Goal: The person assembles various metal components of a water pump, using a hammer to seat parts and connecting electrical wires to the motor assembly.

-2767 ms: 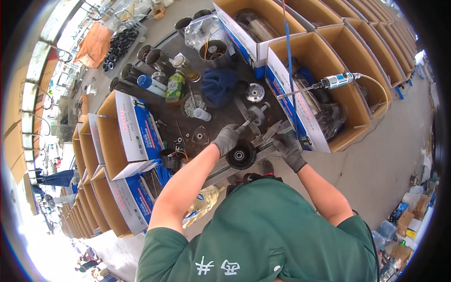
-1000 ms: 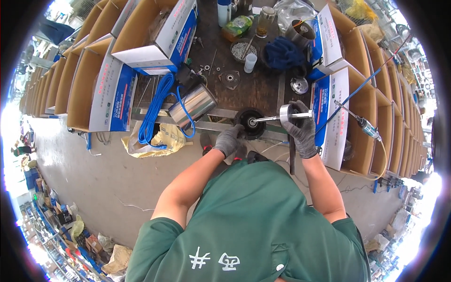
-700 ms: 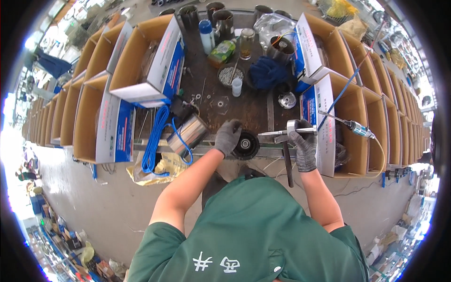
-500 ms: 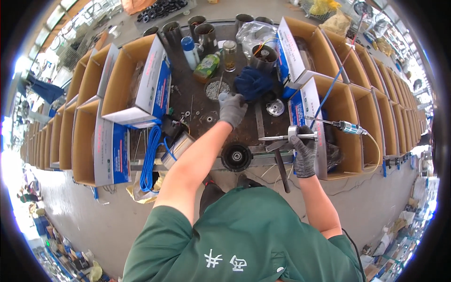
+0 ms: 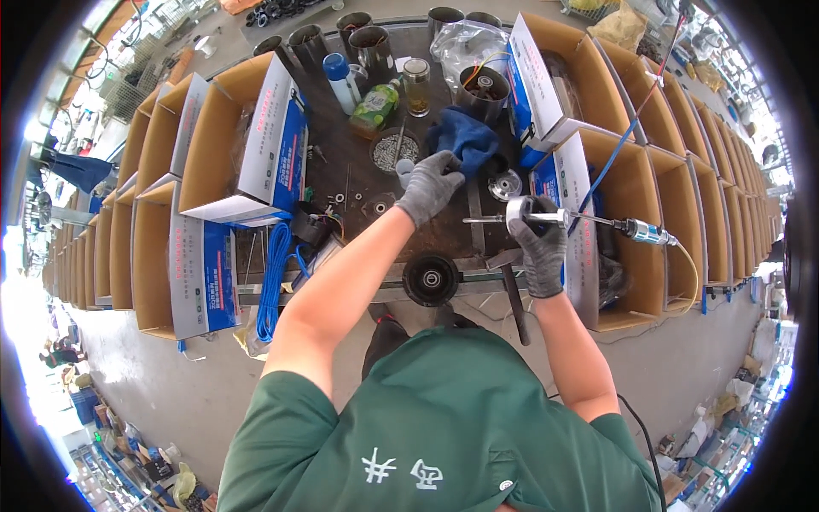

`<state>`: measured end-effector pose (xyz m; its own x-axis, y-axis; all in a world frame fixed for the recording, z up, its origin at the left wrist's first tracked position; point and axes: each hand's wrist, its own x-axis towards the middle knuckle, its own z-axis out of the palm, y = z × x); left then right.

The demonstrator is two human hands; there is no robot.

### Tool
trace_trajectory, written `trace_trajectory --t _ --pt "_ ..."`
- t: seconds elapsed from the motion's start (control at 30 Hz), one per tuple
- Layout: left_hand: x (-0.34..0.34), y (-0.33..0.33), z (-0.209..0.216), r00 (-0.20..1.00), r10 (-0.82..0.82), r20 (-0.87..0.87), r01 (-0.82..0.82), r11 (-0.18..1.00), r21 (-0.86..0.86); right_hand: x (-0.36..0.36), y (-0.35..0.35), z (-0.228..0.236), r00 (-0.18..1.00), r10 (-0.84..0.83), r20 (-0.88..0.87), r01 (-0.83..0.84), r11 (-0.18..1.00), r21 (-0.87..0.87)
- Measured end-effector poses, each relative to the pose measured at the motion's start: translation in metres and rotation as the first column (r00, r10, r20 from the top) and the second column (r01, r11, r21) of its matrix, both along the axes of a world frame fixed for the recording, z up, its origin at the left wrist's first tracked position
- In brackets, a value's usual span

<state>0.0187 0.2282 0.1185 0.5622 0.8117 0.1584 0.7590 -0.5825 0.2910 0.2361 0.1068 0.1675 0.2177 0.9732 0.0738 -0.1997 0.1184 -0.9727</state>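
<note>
One shiny metal ring-and-shaft piece (image 5: 515,218) is the main thing here, sitting in the right hand (image 5: 543,253), whose fingers are wrapped around it. Take the black round housing (image 5: 431,279) as the landmark: the piece is held beyond it and off to its right, well apart from it. Its long axis runs pretty much left to right, roughly along the near edge of the worktop (image 5: 444,241), with the thin tip pointing left and the thick stub pointing right. The left hand (image 5: 429,189) is straight out past the housing, fingers partly curled right at the lower edge of the blue cloth (image 5: 467,136); can't tell if it's actually pinching anything. So I'd call this a holding-and-reaching step: right side has the part, left side is at the cloth. IMO the next move calls for a firm right grip and the thin tip kept clear of the left wrist. Further out, there's a clear cup (image 5: 406,175) beyond the housing and a bit left, a silver disc (image 5: 505,185) beyond it to the right, and a hammer (image 5: 514,299) just to the right of it, handle sticking out over the near edge.
</note>
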Motion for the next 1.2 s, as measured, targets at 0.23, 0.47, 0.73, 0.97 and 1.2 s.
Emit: trace_trajectory --t 0.23,0.47,0.73,0.97,1.2 --pt "-0.003 -0.048 0.015 0.431 0.452 0.781 0.444 0.648 -0.619 -0.01 0.026 0.001 0.988 0.077 -0.136 -0.084 0.995 -0.047" --pt "0.009 -0.06 0.037 0.799 0.156 0.58 0.152 0.882 -0.446 -0.018 0.03 0.005 0.985 0.136 -0.103 -0.141 0.989 -0.043" --pt "0.024 -0.062 0.051 0.998 0.043 -0.05 -0.036 0.992 0.124 -0.017 0.036 0.003 0.969 0.038 -0.244 -0.063 0.994 -0.094" --pt "0.017 -0.057 0.069 0.997 0.003 -0.074 0.014 0.973 0.229 -0.023 0.024 0.054 0.995 0.076 -0.058 -0.076 0.997 0.01" --pt "0.011 -0.047 0.073 0.899 -0.195 0.392 0.244 0.967 -0.078 -0.011 0.017 0.064 0.983 0.175 -0.047 -0.167 0.977 0.132"
